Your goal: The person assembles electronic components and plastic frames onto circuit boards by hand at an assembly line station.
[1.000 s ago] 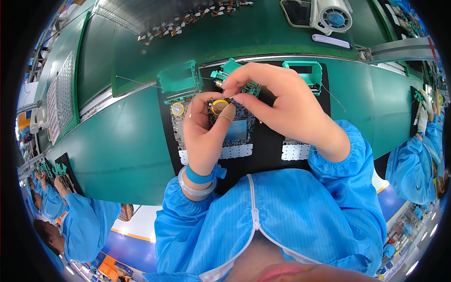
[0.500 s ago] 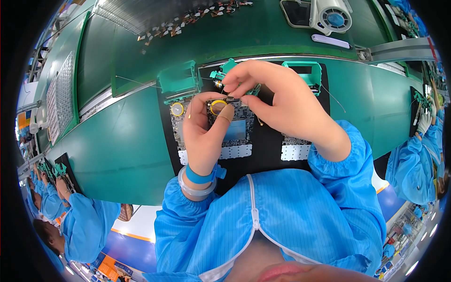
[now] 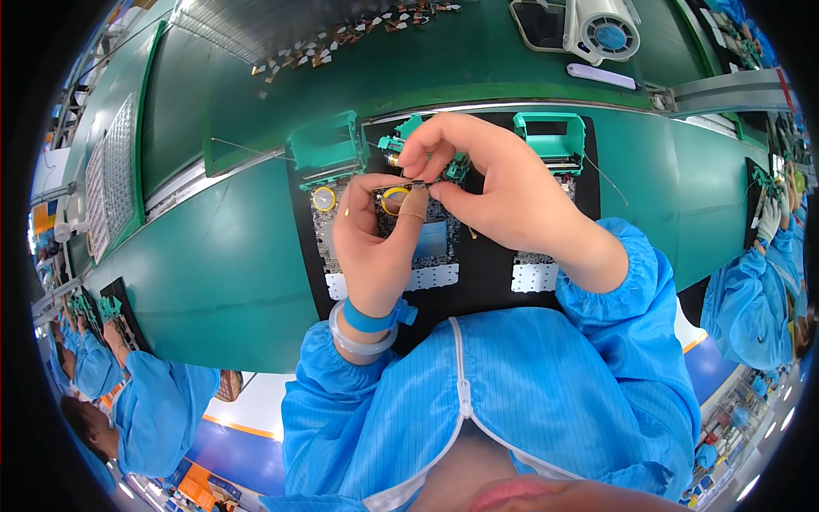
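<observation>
In the middle of the bench, my left hand [image 3: 374, 256] is closed in a pinch on a small dark part [image 3: 418, 183] that has a thin wire by it. It wears a blue wrist strap and a finger band. My right hand [image 3: 520, 188] comes from the right, thumb and fingertips closed at the same part. Under the hands lies a circuit board [image 3: 448, 243] with a yellow-rimmed coin cell [image 3: 394, 201]. A green plastic holder [image 3: 401, 136] stands at its far edge, partly hidden by my fingers. What the fingertips cover is too small to make out.
Circuit boards with green plastic holders [image 3: 327, 147] [image 3: 550, 145] flank the middle one on a black mat [image 3: 486, 277]. Farther off are scattered small flex pieces [image 3: 320, 55], a white fan [image 3: 607, 34] and a pale bar [image 3: 601, 77]. Co-workers in blue [image 3: 162, 410] sit on both sides.
Both hands have shifted slightly, staying together at the small dark part. My left thumb now lies closer against it, and the right fingertips have moved a little left.
</observation>
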Available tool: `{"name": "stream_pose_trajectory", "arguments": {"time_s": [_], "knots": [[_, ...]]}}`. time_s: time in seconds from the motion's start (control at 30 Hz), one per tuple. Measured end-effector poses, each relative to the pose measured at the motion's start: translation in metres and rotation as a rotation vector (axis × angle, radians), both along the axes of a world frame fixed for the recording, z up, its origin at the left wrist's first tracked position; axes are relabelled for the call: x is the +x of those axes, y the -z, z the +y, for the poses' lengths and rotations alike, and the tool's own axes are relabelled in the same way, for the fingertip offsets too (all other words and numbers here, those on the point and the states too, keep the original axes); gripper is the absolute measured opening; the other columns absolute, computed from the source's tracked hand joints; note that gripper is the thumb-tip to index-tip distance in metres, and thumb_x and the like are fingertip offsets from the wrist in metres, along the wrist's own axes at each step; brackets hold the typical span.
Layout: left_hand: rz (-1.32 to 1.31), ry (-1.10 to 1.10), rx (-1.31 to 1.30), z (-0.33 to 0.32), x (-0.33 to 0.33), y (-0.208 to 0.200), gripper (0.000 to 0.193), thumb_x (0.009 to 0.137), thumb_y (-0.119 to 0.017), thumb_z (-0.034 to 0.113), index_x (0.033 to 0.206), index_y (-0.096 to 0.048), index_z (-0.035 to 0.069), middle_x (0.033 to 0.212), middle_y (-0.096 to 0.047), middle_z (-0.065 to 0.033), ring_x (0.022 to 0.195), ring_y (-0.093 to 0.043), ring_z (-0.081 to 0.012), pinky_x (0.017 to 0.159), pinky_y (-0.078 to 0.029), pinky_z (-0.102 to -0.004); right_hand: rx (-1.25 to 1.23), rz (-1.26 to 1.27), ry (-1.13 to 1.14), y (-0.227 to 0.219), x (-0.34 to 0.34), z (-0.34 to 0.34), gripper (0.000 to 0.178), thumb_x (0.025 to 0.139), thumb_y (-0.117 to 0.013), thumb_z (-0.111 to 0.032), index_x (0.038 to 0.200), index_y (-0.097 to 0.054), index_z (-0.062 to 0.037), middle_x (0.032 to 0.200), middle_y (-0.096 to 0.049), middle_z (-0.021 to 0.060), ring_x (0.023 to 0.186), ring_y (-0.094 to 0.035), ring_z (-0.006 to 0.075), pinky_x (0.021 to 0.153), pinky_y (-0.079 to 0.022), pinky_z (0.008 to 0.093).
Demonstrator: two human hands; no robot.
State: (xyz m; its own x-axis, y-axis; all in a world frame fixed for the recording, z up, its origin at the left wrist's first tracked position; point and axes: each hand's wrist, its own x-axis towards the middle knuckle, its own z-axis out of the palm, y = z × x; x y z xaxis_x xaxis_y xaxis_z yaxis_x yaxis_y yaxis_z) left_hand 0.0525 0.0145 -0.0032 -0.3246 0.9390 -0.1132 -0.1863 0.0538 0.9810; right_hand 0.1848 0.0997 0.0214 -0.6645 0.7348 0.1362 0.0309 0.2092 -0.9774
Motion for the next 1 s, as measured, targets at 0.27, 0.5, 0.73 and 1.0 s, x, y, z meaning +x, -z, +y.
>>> {"name": "stream_pose_trajectory", "arguments": {"time_s": [0.27, 0.5, 0.73, 1.0], "knots": [[-0.001, 0.021, -0.005, -0.001, -0.002, -0.002, 0.018, 0.082, -0.06, -0.006, 0.096, -0.052, 0.001, 0.082, -0.056, -0.0016, 0.073, -0.051, -0.0038, 0.062, -0.041, -0.017, -0.011, 0.0, 0.016, 0.001, 0.0, -0.001, 0.03, 0.071, -0.057, 0.011, 0.097, -0.056, -0.0018, 0.093, -0.059, 0.0058, 0.084, -0.058, 0.0146, 0.077, -0.047, 0.0277], [-0.071, -0.029, -0.012, -0.002, -0.003, -0.001, 0.018, 0.083, -0.058, -0.006, 0.098, -0.052, 0.001, 0.086, -0.057, -0.0023, 0.075, -0.052, -0.0041, 0.065, -0.041, -0.016, 0.119, 0.029, 0.037, 0.002, -0.002, -0.001, 0.026, 0.072, -0.059, 0.01, 0.095, -0.056, -0.0013, 0.092, -0.059, 0.0082, 0.083, -0.061, 0.0175, 0.074, -0.048, 0.0291], [-0.095, -0.027, 0.018, -0.003, -0.005, 0.001, 0.018, 0.084, -0.061, -0.004, 0.099, -0.052, 0.001, 0.087, -0.058, -0.0024, 0.077, -0.052, -0.0044, 0.067, -0.04, -0.0161, 0.062, 0.085, -0.01, -0.006, 0.001, 0.003, 0.025, 0.073, -0.058, 0.01, 0.095, -0.057, -0.0015, 0.095, -0.059, 0.0076, 0.089, -0.059, 0.0188, 0.078, -0.048, 0.0293], [0.095, 0.144, -0.182, 0.001, 0.0, 0.01, 0.03, 0.083, -0.065, 0.006, 0.108, -0.049, 0.003, 0.09, -0.058, -0.0025, 0.077, -0.054, -0.0092, 0.067, -0.045, -0.0216, 0.204, -0.294, 0.229, 0.002, 0.013, 0.045, 0.031, 0.08, -0.06, -0.007, 0.111, -0.055, -0.0007, 0.108, -0.056, 0.0111, 0.102, -0.057, 0.021, 0.086, -0.047, 0.0318]]}}
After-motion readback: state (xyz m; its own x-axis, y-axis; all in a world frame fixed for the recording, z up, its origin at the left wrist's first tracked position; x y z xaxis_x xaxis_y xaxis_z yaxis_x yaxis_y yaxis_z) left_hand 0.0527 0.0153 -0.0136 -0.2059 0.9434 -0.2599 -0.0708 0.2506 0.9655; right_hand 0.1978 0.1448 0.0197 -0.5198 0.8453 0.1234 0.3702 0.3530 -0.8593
